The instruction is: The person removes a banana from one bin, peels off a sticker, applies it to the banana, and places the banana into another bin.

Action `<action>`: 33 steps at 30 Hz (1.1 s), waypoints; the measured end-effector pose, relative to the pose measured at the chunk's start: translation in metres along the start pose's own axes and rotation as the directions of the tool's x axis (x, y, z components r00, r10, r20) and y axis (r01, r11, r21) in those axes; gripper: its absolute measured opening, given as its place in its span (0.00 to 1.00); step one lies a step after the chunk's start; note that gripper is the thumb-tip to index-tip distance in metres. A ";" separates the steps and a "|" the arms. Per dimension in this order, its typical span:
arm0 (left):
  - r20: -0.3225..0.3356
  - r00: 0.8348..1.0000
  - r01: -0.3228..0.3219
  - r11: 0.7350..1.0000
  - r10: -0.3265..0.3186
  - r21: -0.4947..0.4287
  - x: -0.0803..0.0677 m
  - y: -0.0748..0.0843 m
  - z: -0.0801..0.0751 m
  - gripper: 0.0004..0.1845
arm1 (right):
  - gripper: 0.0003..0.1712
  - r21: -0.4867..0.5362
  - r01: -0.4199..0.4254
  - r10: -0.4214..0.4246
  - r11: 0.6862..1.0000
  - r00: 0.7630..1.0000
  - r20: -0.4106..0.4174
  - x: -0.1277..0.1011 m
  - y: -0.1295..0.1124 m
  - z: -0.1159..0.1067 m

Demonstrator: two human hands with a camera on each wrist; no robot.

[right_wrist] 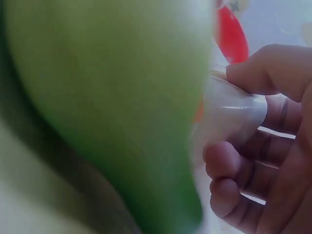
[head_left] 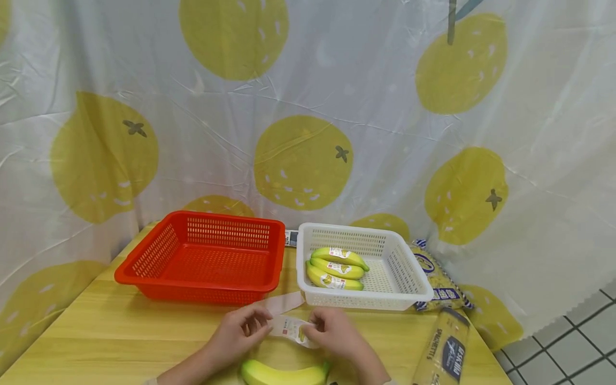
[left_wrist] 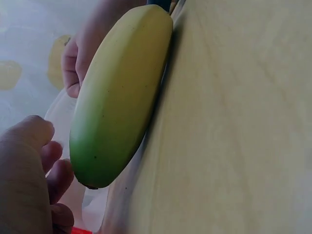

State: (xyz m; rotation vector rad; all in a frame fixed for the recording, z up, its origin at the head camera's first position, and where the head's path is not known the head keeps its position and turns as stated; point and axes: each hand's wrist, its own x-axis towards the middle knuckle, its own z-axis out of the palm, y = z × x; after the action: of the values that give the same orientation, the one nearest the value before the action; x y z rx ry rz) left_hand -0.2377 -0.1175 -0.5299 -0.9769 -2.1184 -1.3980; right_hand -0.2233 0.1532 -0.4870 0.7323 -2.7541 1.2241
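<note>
A strip of banana labels (head_left: 290, 327) on pale backing stretches between the two hands above the wooden table, with a printed label facing up. My right hand (head_left: 334, 331) pinches its right end between thumb and finger; in the right wrist view the pale strip (right_wrist: 229, 109) bends under the thumb (right_wrist: 263, 73). The left hand (head_left: 238, 326) holds the strip's left end at its fingertips, fingers curled. Nearest to me, below both hands, lies a yellow banana (head_left: 284, 374) with green ends. It fills much of both wrist views and partly hides the strip.
A red basket (head_left: 199, 294) stands at the back left. Beside it a white basket (head_left: 356, 302) holds three labelled bananas (head_left: 337, 269). At the right lie a spaghetti pack (head_left: 443, 347) and a yellow-and-blue bag (head_left: 440, 283). A lemon-print curtain (head_left: 375, 123) hangs behind.
</note>
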 end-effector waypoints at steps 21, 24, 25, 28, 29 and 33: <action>0.107 0.993 -0.057 0.998 0.059 -0.025 -0.005 0.007 0.001 0.12 | 0.09 0.209 0.261 -0.262 0.942 0.965 -0.025 0.003 -0.012 0.029; 0.105 0.993 -0.046 0.998 0.049 -0.031 -0.005 0.008 0.001 0.11 | 0.10 0.212 0.274 -0.275 0.938 0.961 -0.027 0.003 -0.012 0.030; 0.104 0.993 -0.045 0.998 0.048 -0.033 -0.005 0.008 0.001 0.10 | 0.10 0.211 0.279 -0.280 0.937 0.960 -0.028 0.003 -0.012 0.031; 0.098 0.994 -0.052 0.998 0.056 -0.039 -0.005 0.008 0.001 0.10 | 0.09 0.198 0.300 -0.299 0.933 0.954 -0.033 0.003 -0.011 0.032; 0.095 0.994 -0.055 0.998 0.059 -0.041 -0.005 0.007 0.001 0.10 | 0.09 0.190 0.310 -0.309 0.931 0.950 -0.038 0.004 -0.011 0.033; 0.091 0.994 -0.052 0.997 0.057 -0.057 -0.005 0.008 0.002 0.08 | 0.08 0.159 0.344 -0.338 0.926 0.939 -0.060 0.004 -0.011 0.035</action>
State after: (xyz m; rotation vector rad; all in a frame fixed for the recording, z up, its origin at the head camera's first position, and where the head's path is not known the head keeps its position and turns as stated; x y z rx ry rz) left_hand -0.2289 -0.1156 -0.5290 -1.1326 -2.1117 -1.4160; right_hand -0.2172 0.1201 -0.5028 1.1394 -2.3797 1.3789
